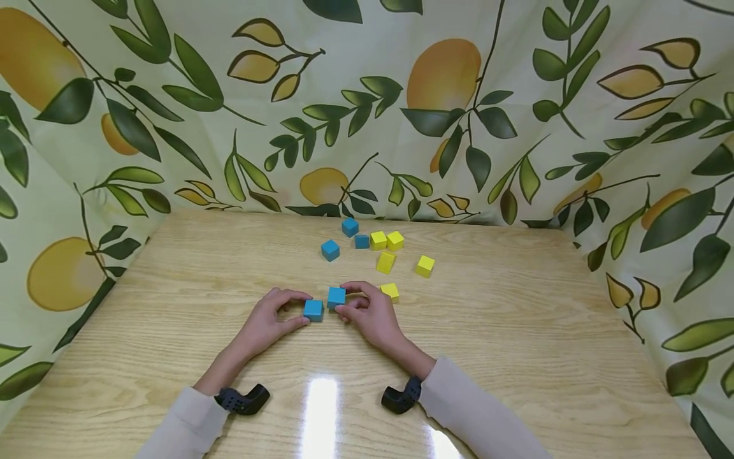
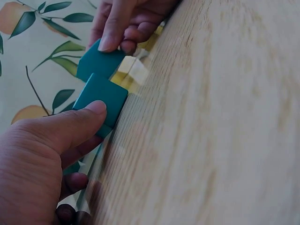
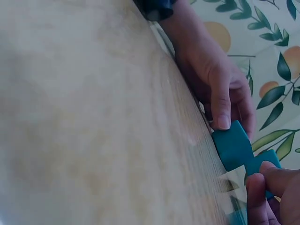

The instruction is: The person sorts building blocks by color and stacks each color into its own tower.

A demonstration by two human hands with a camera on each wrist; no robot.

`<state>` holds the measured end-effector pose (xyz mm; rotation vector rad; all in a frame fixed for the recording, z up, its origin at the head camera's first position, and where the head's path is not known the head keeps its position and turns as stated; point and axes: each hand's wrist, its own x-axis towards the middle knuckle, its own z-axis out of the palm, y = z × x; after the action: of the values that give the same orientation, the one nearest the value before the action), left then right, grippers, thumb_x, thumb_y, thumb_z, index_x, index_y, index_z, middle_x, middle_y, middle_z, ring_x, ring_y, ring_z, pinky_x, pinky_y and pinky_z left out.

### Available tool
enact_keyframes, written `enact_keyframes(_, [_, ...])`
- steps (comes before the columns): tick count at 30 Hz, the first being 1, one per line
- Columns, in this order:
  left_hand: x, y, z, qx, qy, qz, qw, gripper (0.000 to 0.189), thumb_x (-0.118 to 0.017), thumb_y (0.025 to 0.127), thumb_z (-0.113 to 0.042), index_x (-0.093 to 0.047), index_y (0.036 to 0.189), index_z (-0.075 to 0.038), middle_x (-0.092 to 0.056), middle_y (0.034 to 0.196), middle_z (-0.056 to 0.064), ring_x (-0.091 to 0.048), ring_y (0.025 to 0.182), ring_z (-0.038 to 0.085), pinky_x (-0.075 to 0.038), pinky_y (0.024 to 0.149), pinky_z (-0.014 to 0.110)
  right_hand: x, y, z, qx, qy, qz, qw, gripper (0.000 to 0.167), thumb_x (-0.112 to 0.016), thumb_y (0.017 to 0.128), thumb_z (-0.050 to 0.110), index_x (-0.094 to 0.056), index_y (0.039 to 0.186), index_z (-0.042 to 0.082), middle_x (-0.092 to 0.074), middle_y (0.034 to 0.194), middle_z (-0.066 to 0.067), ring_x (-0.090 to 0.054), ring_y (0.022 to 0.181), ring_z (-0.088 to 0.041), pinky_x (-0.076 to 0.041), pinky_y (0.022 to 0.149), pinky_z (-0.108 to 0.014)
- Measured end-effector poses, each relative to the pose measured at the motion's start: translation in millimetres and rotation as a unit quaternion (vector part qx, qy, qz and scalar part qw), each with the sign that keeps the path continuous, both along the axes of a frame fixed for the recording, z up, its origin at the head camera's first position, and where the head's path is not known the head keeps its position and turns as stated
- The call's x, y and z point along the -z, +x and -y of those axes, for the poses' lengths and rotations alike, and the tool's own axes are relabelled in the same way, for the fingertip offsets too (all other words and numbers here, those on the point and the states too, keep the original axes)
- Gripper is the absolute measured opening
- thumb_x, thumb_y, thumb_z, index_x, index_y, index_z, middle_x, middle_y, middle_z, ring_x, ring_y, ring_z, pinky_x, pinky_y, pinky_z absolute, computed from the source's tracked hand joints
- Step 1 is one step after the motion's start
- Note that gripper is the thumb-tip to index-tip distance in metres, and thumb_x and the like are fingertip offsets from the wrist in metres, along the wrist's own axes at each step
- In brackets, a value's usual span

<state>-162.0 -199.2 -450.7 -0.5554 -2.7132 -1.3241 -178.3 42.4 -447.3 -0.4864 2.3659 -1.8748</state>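
My left hand point(image 1: 265, 324) pinches a blue cube point(image 1: 313, 310) between thumb and fingers, low over the wooden table. Just right of it, a second blue cube point(image 1: 336, 298) is pinched by my right hand point(image 1: 369, 312), slightly farther from me and held a little higher. In the left wrist view, the left hand's thumb lies on the face of the near cube point(image 2: 101, 101), which overlaps the other cube point(image 2: 99, 61). The right wrist view shows both cubes close together, corner toward corner. A yellow cube point(image 1: 390, 292) sits right behind the right hand, partly hidden by it.
Farther back on the table point(image 1: 516, 331) stand three more blue cubes point(image 1: 330, 250) and several yellow cubes point(image 1: 425, 266). A patterned cloth point(image 1: 344, 146) hangs behind and at both sides. Black wrist devices point(image 1: 243, 400) sit on both wrists.
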Motion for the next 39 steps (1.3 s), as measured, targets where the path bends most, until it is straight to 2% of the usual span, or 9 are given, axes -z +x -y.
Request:
enact_keyframes(3, [1.3,-0.3,0.4,0.0,0.001,-0.001,1.0,0.038,-0.079,0.081,-0.023,-0.067,0.116,-0.021,-0.056,0.093,-0.005,-0.044,0.081,0.016,-0.039,0.072,0.032,1.6,3.6,-2.6,-0.005,0.016,-0.01,0.9998,0.035,-0.073,0.085,0.012,-0.062,0.118,0.009,-0.067,0.074,-0.003,-0.065,0.064,-0.017,-0.05,0.06,-0.025])
enact_keyframes(6, [1.7,0.0,0.5,-0.001,0.002,0.002,1.0,0.037,-0.078,0.081,-0.023,-0.067,0.116,-0.022,-0.057,0.094,-0.006,-0.044,0.081,0.016,-0.039,0.072,0.032,1.6,6.1,-3.7,-0.009,0.031,-0.021,0.9993,0.035,-0.075,0.084,0.01,-0.062,0.117,0.009,-0.067,0.072,0.0,-0.063,0.061,-0.013,-0.051,0.058,-0.026])
enact_keyframes(15, [0.6,3.0,0.6,-0.006,0.002,0.007,1.0,0.037,-0.078,0.081,-0.022,-0.067,0.116,-0.02,-0.056,0.092,-0.005,-0.044,0.081,0.016,-0.039,0.072,0.032,1.9,8.6,0.4,-0.022,0.079,-0.057,0.995,0.035,-0.077,0.081,0.009,-0.065,0.113,0.006,-0.063,0.094,-0.003,-0.063,0.068,-0.006,-0.053,0.062,-0.023])
enact_keyframes(30, [1.2,3.1,0.2,-0.005,-0.001,0.003,1.0,0.037,-0.078,0.081,-0.023,-0.067,0.117,-0.021,-0.058,0.095,-0.006,-0.046,0.084,0.015,-0.041,0.073,0.033,2.1,8.5,2.0,-0.026,0.105,-0.078,0.991,0.037,-0.079,0.08,0.012,-0.065,0.113,0.009,-0.063,0.075,0.004,-0.06,0.062,-0.004,-0.05,0.057,-0.022])
enact_keyframes(39, [-0.1,1.9,-0.9,-0.007,-0.005,0.008,0.9999,0.037,-0.078,0.082,-0.023,-0.066,0.117,-0.021,-0.057,0.094,-0.006,-0.045,0.083,0.016,-0.04,0.073,0.033,3.0,7.1,2.3,-0.023,0.116,-0.082,0.9896,0.037,-0.079,0.08,0.015,-0.065,0.113,0.01,-0.062,0.073,0.006,-0.058,0.061,-0.003,-0.047,0.056,-0.022])
